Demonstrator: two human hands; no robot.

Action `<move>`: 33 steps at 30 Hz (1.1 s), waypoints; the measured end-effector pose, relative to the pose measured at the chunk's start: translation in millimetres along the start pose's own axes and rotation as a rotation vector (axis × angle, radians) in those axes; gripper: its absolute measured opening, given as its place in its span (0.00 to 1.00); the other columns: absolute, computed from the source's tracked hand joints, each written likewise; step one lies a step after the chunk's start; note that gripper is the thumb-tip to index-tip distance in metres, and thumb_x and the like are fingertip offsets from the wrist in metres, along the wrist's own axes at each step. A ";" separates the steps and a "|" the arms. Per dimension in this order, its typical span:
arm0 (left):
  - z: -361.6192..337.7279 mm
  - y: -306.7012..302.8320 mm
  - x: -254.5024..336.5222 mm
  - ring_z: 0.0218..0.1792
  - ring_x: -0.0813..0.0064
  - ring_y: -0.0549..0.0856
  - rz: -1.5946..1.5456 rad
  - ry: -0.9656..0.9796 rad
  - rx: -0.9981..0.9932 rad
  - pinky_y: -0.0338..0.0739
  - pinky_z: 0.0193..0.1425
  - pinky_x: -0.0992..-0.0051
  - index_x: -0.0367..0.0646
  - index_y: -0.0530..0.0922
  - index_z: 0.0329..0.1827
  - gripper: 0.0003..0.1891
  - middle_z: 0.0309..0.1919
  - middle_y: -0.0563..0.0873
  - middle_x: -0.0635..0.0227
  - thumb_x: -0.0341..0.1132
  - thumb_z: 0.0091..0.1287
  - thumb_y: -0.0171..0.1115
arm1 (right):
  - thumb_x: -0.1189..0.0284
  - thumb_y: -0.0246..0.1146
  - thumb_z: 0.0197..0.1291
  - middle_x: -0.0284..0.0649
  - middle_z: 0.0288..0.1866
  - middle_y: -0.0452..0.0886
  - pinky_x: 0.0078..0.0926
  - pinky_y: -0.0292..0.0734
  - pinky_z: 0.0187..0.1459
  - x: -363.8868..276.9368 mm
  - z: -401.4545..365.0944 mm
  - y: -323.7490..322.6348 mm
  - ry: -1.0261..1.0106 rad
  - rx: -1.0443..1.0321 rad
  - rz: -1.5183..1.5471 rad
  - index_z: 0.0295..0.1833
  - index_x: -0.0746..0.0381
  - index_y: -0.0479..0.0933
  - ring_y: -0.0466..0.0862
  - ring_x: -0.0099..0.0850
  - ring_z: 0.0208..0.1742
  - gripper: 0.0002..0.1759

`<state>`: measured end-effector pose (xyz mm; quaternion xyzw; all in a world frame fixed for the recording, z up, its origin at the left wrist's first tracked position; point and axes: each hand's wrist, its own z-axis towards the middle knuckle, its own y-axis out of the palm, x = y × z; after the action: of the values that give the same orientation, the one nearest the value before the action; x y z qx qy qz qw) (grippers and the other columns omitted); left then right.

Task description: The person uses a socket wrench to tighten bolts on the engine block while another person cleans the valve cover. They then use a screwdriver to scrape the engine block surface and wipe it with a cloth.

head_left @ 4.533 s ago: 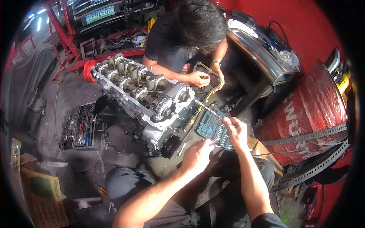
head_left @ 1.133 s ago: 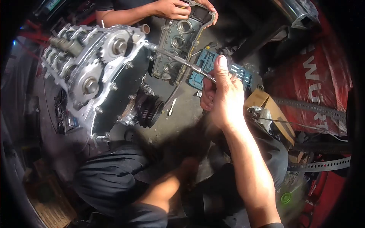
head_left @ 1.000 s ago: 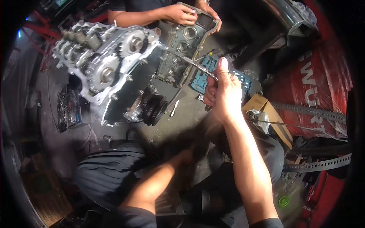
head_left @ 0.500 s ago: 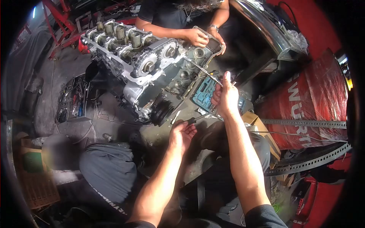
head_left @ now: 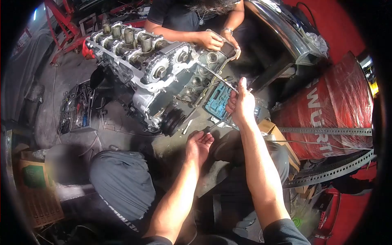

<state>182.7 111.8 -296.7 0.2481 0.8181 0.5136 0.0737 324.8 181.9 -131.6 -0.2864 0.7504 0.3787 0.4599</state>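
My right hand (head_left: 243, 102) is closed in a fist, thumb up, around a long metal rod-like tool (head_left: 219, 76). The tool's far end reaches up and left to the side of the engine (head_left: 141, 87), which has exposed camshafts and a chain sprocket (head_left: 160, 72). Lower and to the left, my left hand (head_left: 199, 146) is palm up, with curled fingers holding the dark handle of a screwdriver (head_left: 207, 129). Its thin shaft points up and right, below the blue socket case (head_left: 216, 104). The black pulley (head_left: 173, 121) at the engine's lower end is left of that hand.
Across from me a person holds the rim of a valve cover (head_left: 204, 79) beside the engine. A toolbox of hand tools (head_left: 83, 108) lies on the floor at left. A red plastic-wrapped drum (head_left: 326, 110) and perforated metal strips (head_left: 326, 131) stand at right, near a cardboard box (head_left: 281, 136).
My left hand has shifted slightly right with the screwdriver. My right hand and its tool have hardly moved, and the other person's hands stay on the valve cover.
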 end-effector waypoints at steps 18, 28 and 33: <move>15.0 15.6 -19.4 0.32 0.82 0.76 0.849 -0.129 -0.252 0.76 0.38 0.75 0.40 0.79 0.54 0.19 0.33 0.80 0.75 0.47 0.82 0.48 | 0.41 0.59 0.70 0.27 0.16 0.61 0.22 0.56 0.18 -3.3 1.0 -5.4 -0.008 -0.031 0.003 0.27 0.57 0.68 0.59 0.20 0.14 0.31; -13.1 43.5 -14.3 0.33 0.40 0.85 1.706 0.611 -0.249 0.76 0.37 0.47 0.39 0.70 0.43 0.18 0.27 0.84 0.46 0.48 0.79 0.50 | 0.49 0.58 0.74 0.31 0.24 0.70 0.19 0.60 0.22 1.6 -1.6 -2.1 -0.221 -0.069 -0.048 0.46 0.63 0.75 0.65 0.20 0.20 0.24; -32.1 63.6 -4.3 0.29 0.38 0.86 1.993 0.625 -0.129 0.80 0.35 0.45 0.37 0.72 0.38 0.17 0.23 0.84 0.43 0.45 0.76 0.53 | 0.47 0.56 0.74 0.28 0.23 0.65 0.18 0.56 0.21 -2.9 -1.7 -9.1 -0.083 -0.149 0.081 0.51 0.66 0.73 0.60 0.19 0.19 0.28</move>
<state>195.4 106.2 -226.7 0.6618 0.1969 0.4257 -0.5848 332.2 175.7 -131.3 -0.2735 0.7114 0.4633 0.4523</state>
